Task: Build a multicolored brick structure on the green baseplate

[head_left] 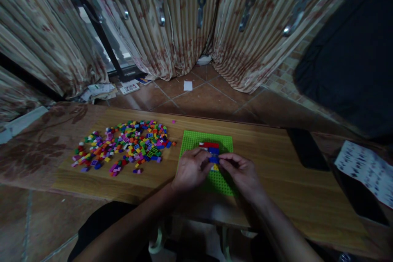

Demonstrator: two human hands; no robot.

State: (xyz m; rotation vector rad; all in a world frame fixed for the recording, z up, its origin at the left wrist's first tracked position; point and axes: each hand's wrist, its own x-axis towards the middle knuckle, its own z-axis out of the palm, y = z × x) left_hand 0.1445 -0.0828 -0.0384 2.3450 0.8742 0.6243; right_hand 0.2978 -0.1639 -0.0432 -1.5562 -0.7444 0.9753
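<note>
A green studded baseplate (192,139) lies on the wooden board in front of me. Red toy bricks (211,145) form the far side of a small build on it, with a blue toy brick (213,159) nearer to me and a bit of yellow and white below. My left hand (190,170) is closed, its thumb and forefinger at the blue brick's left side. From the right, the fingertips of my right hand (245,176) pinch the same blue brick's right end. My left fingers hide part of the build.
Many loose bricks (135,143) in mixed colours are spread over the left of the wooden board (270,151). A black phone-like slab (308,149) rests at the right, with a printed sheet (365,168) beyond it. Striped curtains (172,41) hang behind the board.
</note>
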